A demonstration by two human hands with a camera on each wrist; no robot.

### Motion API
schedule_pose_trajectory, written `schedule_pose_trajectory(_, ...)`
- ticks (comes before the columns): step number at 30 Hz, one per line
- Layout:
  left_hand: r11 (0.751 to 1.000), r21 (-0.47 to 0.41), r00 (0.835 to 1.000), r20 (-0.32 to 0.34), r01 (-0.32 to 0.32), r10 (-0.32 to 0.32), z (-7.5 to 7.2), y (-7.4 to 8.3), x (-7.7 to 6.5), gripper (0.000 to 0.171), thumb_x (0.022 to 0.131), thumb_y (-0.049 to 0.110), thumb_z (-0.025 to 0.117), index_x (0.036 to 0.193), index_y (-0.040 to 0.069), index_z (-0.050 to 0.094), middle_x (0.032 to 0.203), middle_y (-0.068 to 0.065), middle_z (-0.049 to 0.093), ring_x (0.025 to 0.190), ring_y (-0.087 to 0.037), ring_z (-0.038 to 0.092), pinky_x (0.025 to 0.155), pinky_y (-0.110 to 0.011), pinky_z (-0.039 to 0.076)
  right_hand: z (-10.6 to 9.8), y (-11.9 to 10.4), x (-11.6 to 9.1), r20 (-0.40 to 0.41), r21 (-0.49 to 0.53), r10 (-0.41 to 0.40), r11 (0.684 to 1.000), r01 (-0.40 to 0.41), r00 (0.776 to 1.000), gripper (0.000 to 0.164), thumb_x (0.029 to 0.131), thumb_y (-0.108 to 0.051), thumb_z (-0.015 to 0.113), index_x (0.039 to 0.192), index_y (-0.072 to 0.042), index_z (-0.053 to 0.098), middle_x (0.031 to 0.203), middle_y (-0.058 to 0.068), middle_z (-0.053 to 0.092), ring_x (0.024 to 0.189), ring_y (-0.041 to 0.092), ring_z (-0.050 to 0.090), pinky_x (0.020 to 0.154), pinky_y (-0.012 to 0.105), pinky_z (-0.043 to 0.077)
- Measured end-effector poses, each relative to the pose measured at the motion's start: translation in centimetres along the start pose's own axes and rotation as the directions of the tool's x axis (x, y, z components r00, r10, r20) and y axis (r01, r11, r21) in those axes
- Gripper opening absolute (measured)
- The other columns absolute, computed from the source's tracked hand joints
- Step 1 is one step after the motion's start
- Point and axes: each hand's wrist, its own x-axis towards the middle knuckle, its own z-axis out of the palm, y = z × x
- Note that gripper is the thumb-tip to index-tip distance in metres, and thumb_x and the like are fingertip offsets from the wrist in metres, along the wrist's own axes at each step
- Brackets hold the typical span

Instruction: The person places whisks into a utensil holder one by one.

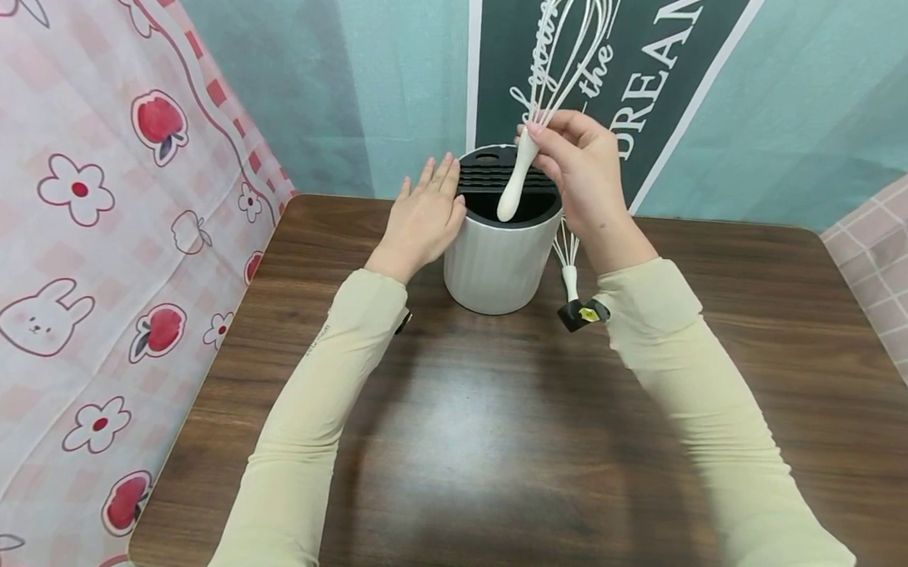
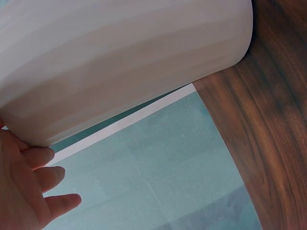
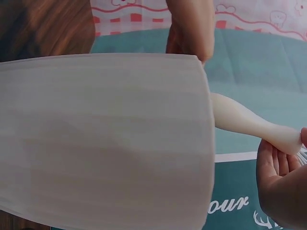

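Note:
A white whisk (image 1: 521,168) is held upright but tilted, handle end down, over the front opening of a ribbed white utensil holder (image 1: 494,269). My right hand (image 1: 581,166) pinches the top of its handle, just below the wires. In the right wrist view the handle (image 3: 244,120) overlaps the holder's rim, its lower end hidden behind the wall. My left hand (image 1: 421,214) rests against the holder's left side near the rim, fingers extended. The holder has a black insert (image 1: 488,175) with slots at the back.
Another, smaller white whisk (image 1: 569,271) lies on the brown wooden table (image 1: 467,450), right of the holder, partly hidden by the black wrist camera (image 1: 581,314). Behind stands a teal backdrop (image 1: 409,85) with lettering; a patterned pink curtain (image 1: 86,271) hangs at the left.

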Motion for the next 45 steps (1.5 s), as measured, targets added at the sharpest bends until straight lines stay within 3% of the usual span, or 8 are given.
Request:
schedule_pose_trajectory(13, 1.000, -0.007, 1.000, 0.007, 0.005, -0.005, 0.0, 0.1, 0.1, 0.056, 0.103, 0.034, 0.018, 0.153, 0.012, 0.006, 0.157, 0.001, -0.001, 0.143, -0.016, -0.006, 0.114, -0.045, 0.003, 0.1, 1.9, 0.0, 0.008, -0.153, 0.003, 0.988, -0.002, 1.000, 0.007, 0.086, -0.005, 0.068, 0.092, -0.002, 0.067, 0.095, 0.009, 0.065, 0.099, 0.022, 0.062, 0.091, 0.032, 0.048)
schedule_pose_trajectory(28, 1.000, 0.006, 1.000, -0.003, 0.008, -0.008, 0.2, 0.1, 0.2, 0.056, 0.103, 0.034, 0.018, 0.153, 0.012, 0.006, 0.158, 0.000, 0.002, 0.143, -0.016, -0.005, 0.114, -0.046, 0.004, 0.6, 3.3, 0.1, -0.017, -0.242, -0.009, 0.970, 0.004, 1.000, 0.006, 0.084, -0.007, 0.071, 0.088, -0.005, 0.068, 0.080, 0.002, 0.060, 0.077, 0.011, 0.056, 0.076, 0.026, 0.048)
schedule_pose_trajectory(39, 1.000, 0.002, 1.000, -0.003, 0.010, -0.010, 0.2, 0.3, 0.3, 0.056, 0.103, 0.034, 0.019, 0.153, 0.012, 0.007, 0.158, 0.000, 0.002, 0.143, -0.016, -0.004, 0.114, -0.046, 0.005, 0.6, 4.0, 0.3, -0.017, -0.258, -0.006, 0.966, 0.001, 1.000, 0.014, 0.083, -0.007, 0.070, 0.094, 0.001, 0.067, 0.078, 0.000, 0.061, 0.077, 0.010, 0.054, 0.074, 0.026, 0.047)
schedule_pose_trajectory(45, 1.000, 0.001, 1.000, 0.003, 0.013, -0.013, 0.2, 0.2, 0.2, 0.056, 0.103, 0.035, 0.017, 0.153, 0.012, 0.007, 0.158, 0.000, 0.002, 0.143, -0.016, -0.005, 0.114, -0.045, 0.004, 0.7, 4.1, 0.3, -0.014, -0.299, -0.007, 0.954, 0.003, 1.000, 0.011, 0.083, -0.008, 0.070, 0.092, -0.003, 0.068, 0.080, -0.001, 0.062, 0.079, 0.011, 0.054, 0.075, 0.027, 0.045)
